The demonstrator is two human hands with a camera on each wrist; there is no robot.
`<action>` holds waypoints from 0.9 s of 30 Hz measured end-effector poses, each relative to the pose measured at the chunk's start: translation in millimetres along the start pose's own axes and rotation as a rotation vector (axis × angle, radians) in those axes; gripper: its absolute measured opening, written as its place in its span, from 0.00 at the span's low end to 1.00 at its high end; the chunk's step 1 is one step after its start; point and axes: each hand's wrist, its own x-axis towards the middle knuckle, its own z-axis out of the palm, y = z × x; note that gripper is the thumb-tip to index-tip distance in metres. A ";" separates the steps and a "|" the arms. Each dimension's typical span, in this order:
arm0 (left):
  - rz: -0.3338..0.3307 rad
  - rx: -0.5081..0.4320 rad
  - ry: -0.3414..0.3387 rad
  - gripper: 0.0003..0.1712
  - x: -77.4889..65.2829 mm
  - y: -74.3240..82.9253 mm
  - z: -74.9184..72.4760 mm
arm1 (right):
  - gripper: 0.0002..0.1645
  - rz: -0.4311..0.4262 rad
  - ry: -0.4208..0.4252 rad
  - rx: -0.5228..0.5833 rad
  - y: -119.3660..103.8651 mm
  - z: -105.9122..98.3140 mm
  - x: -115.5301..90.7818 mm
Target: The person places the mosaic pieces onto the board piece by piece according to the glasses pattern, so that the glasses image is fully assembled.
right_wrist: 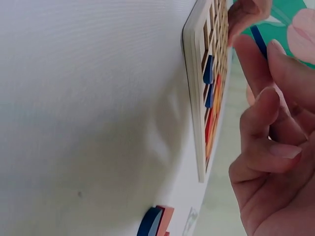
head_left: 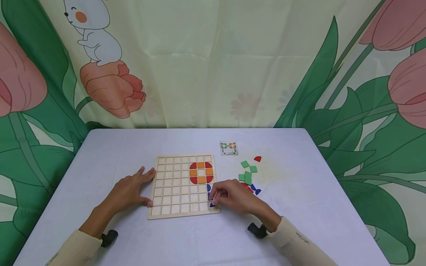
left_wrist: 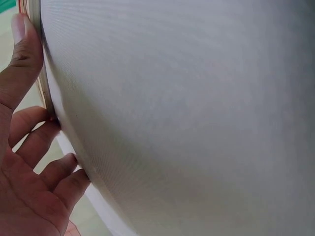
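Note:
A wooden grid board (head_left: 179,190) lies on the table, with a ring of red and orange tiles (head_left: 201,179) in its upper right cells. Below that ring, blue tiles (head_left: 209,187) sit in the rightmost column. Between thumb and index finger my right hand (head_left: 234,195) pinches a blue tile (right_wrist: 259,42) over the board's lower right corner. My left hand (head_left: 128,190) is spread at the board's left edge, thumb and fingertips against the frame, as the left wrist view also shows.
Right of the board lie several loose green tiles (head_left: 247,177), a red quarter-round tile (head_left: 257,159) and blue tiles (head_left: 255,189), with more red ones partly behind my right hand. A small pattern card (head_left: 228,147) lies beyond the board's far right corner.

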 end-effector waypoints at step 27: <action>-0.011 0.008 -0.003 0.71 -0.1 0.9 -0.7 | 0.06 -0.014 -0.012 -0.377 -19.4 22.8 27.6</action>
